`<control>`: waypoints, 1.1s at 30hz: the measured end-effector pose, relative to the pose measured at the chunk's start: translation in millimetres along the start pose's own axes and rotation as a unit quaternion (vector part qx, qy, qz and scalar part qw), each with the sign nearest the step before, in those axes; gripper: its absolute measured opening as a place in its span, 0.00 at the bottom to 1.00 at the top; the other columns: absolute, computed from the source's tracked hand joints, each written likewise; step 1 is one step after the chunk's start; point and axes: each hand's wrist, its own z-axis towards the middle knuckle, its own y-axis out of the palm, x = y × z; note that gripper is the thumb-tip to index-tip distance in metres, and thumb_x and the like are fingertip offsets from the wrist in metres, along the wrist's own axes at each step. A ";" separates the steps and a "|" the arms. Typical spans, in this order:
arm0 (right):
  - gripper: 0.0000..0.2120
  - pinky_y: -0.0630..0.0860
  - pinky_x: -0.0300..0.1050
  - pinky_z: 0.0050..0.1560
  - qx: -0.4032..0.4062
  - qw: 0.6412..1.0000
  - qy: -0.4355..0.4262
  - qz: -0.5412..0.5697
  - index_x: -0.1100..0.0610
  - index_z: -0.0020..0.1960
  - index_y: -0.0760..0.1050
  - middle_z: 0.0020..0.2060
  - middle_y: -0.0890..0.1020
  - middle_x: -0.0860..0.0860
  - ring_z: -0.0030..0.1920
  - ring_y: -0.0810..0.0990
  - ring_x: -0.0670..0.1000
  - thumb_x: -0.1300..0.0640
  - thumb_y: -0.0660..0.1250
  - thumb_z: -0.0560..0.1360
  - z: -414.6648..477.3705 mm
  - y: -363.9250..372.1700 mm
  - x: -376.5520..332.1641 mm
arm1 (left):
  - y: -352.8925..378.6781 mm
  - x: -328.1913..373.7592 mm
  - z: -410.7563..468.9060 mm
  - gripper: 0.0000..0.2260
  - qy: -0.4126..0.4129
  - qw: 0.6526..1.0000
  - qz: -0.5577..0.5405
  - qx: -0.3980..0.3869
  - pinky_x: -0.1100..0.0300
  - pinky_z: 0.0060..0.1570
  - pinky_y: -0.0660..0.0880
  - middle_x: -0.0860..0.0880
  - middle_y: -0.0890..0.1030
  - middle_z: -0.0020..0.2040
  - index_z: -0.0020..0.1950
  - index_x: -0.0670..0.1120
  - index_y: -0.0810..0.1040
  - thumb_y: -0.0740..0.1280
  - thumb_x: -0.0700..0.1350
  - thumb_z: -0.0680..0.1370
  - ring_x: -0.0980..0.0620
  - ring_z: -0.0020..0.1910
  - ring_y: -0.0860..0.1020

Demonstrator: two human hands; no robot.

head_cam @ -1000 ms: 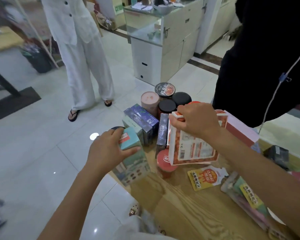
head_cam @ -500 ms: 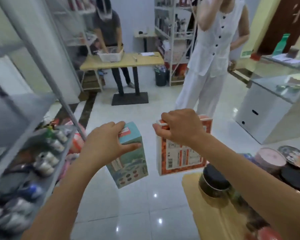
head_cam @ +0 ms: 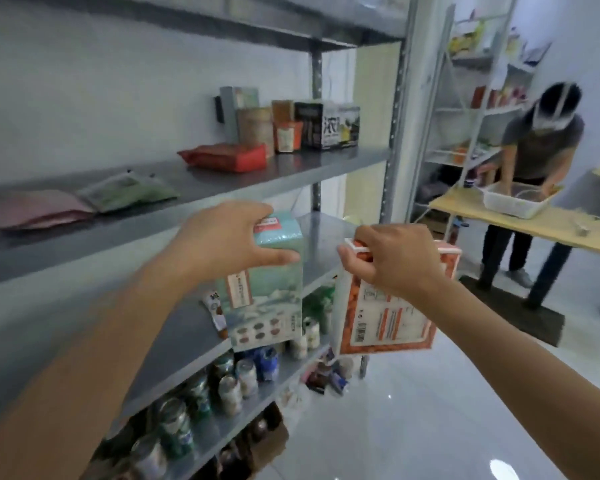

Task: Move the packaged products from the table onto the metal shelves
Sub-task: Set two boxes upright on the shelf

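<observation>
my left hand (head_cam: pixel 222 242) fingers wrapped round teal box (head_cam: pixel 269 289) | my right hand (head_cam: pixel 395 259) fingers pinching orange packet (head_cam: pixel 383 320) top | metal shelf (head_cam: pixel 194 327) just beyond both

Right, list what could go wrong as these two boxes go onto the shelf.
1. The right hand pinches the orange-and-white box only at its top edge, so the box hangs tilted and could slip out.
2. The left hand grips the teal box close to a small packet at the front edge of the shelf. A careless set-down might knock the packet onto the cans below.
</observation>
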 end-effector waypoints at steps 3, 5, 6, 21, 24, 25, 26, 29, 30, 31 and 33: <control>0.28 0.74 0.43 0.27 0.065 0.996 -0.047 0.034 0.54 0.30 0.68 0.23 0.72 0.48 0.22 0.71 0.50 0.35 0.46 0.76 53.5 17.6 3.9 | -27.8 -24.9 14.7 0.33 -0.054 0.998 -0.035 0.020 0.49 0.48 0.77 0.54 0.82 0.51 0.54 0.55 0.77 0.64 0.76 0.60 0.53 0.47 0.80; 0.29 0.71 0.41 0.25 0.110 0.989 -0.078 0.061 0.55 0.29 0.67 0.22 0.71 0.48 0.21 0.69 0.51 0.36 0.46 0.77 87.9 29.4 11.3 | -46.0 -34.6 26.7 0.26 -0.077 0.995 -0.062 0.031 0.50 0.42 0.79 0.54 0.82 0.40 0.46 0.54 0.77 0.66 0.73 0.61 0.54 0.38 0.81; 0.29 0.68 0.39 0.23 0.133 0.984 -0.095 0.076 0.55 0.29 0.67 0.21 0.71 0.48 0.21 0.68 0.51 0.36 0.46 0.77 105.1 35.0 15.6 | -54.6 -38.0 33.9 0.26 -0.084 0.994 -0.064 0.041 0.51 0.41 0.79 0.54 0.82 0.39 0.44 0.53 0.77 0.66 0.73 0.61 0.54 0.36 0.81; 0.33 0.68 0.40 0.29 0.279 0.878 -0.262 0.286 0.57 0.35 0.74 0.27 0.77 0.50 0.26 0.75 0.51 0.35 0.42 0.78 331.7 89.8 31.4 | -138.2 -81.3 145.8 0.20 -0.233 0.964 0.030 0.129 0.62 0.33 0.69 0.48 0.81 0.35 0.37 0.46 0.78 0.67 0.63 0.72 0.54 0.32 0.79; 0.34 0.70 0.40 0.29 0.282 0.867 -0.293 0.289 0.58 0.35 0.75 0.27 0.77 0.51 0.25 0.76 0.51 0.35 0.43 0.79 355.2 112.1 23.7 | -137.7 -102.2 164.7 0.19 -0.240 0.962 0.026 0.127 0.63 0.33 0.72 0.48 0.83 0.37 0.42 0.46 0.79 0.67 0.63 0.72 0.55 0.32 0.81; 0.34 0.70 0.40 0.29 0.279 0.865 -0.299 0.292 0.57 0.35 0.75 0.26 0.77 0.50 0.25 0.75 0.51 0.36 0.43 0.79 357.8 120.0 21.4 | -135.0 -108.7 172.6 0.20 -0.241 0.962 0.029 0.125 0.63 0.34 0.72 0.48 0.83 0.37 0.42 0.46 0.79 0.67 0.63 0.72 0.55 0.33 0.82; 0.33 0.69 0.40 0.28 0.278 0.863 -0.302 0.295 0.57 0.34 0.74 0.26 0.76 0.50 0.25 0.74 0.50 0.36 0.43 0.79 359.0 128.7 20.1 | -131.4 -115.1 180.4 0.20 -0.243 0.962 0.037 0.120 0.63 0.34 0.73 0.48 0.83 0.38 0.43 0.46 0.80 0.66 0.63 0.73 0.54 0.34 0.82; 0.30 0.65 0.38 0.27 0.276 0.858 -0.306 0.307 0.55 0.32 0.70 0.25 0.73 0.48 0.23 0.71 0.49 0.38 0.44 0.80 358.8 151.3 20.1 | -118.2 -131.4 198.3 0.22 -0.248 0.963 0.049 0.091 0.62 0.36 0.75 0.48 0.83 0.39 0.48 0.46 0.82 0.66 0.64 0.72 0.52 0.36 0.83; 0.30 0.65 0.38 0.27 0.271 0.856 -0.307 0.315 0.55 0.32 0.70 0.25 0.73 0.48 0.23 0.71 0.49 0.38 0.45 0.80 359.9 155.2 21.5 | -115.3 -134.8 203.5 0.22 -0.242 0.966 0.044 0.082 0.61 0.38 0.76 0.48 0.84 0.39 0.49 0.46 0.82 0.66 0.64 0.72 0.52 0.37 0.83; 0.30 0.66 0.38 0.27 0.263 0.856 -0.309 0.322 0.55 0.32 0.71 0.25 0.73 0.48 0.24 0.72 0.49 0.38 0.45 0.80 362.6 158.2 23.4 | -113.7 -136.7 208.9 0.22 -0.234 0.968 0.039 0.075 0.60 0.40 0.77 0.48 0.84 0.39 0.49 0.45 0.82 0.66 0.64 0.72 0.52 0.37 0.83; 0.31 0.66 0.38 0.29 0.231 0.864 -0.307 0.325 0.56 0.35 0.74 0.28 0.76 0.49 0.27 0.74 0.50 0.37 0.45 0.79 368.0 160.4 26.7 | -112.5 -138.0 220.4 0.21 -0.220 0.973 0.039 0.059 0.61 0.40 0.77 0.49 0.84 0.39 0.49 0.46 0.82 0.66 0.64 0.72 0.52 0.37 0.83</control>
